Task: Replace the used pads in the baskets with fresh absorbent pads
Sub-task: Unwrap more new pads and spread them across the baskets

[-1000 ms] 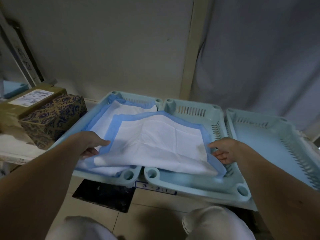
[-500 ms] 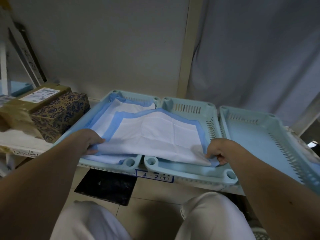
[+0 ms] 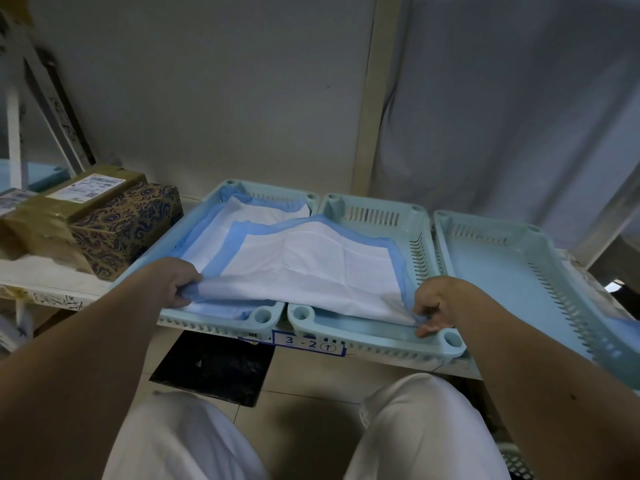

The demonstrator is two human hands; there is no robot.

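where the shelf (image 3: 52,289) runs out to the left, a taped cardboard box (image 3: 65,209) sits beside a dark patterned box (image 3: 128,226), both just left of the first of three pale blue baskets. the left basket (image 3: 207,317) already holds a blue-edged pad (image 3: 221,223) lying flat on its floor. the left hand (image 3: 175,280) hovers over that basket's near left part, its fingers curled round the near left corner of a second, fresh pad (image 3: 311,265), gripping it tightly. this fresh pad is white with a blue border and stretches between the two hands, draped across the wall shared by the left and middle baskets, its left part overlapping the pad below and its right part sagging into the middle basket (image 3: 374,330). the far slotted wall and near floor of the middle basket are bare. the right hand (image 3: 438,304) is over that basket's near right corner, thumb and fingers pinching the pad's near right corner, just above the rim. a label reading 3-2 (image 3: 306,342) is fixed to the shelf edge below. the right basket (image 3: 491,271) lies just beside it with no pad visible in it, and a grey curtain (image 3: 519,116) hangs behind.
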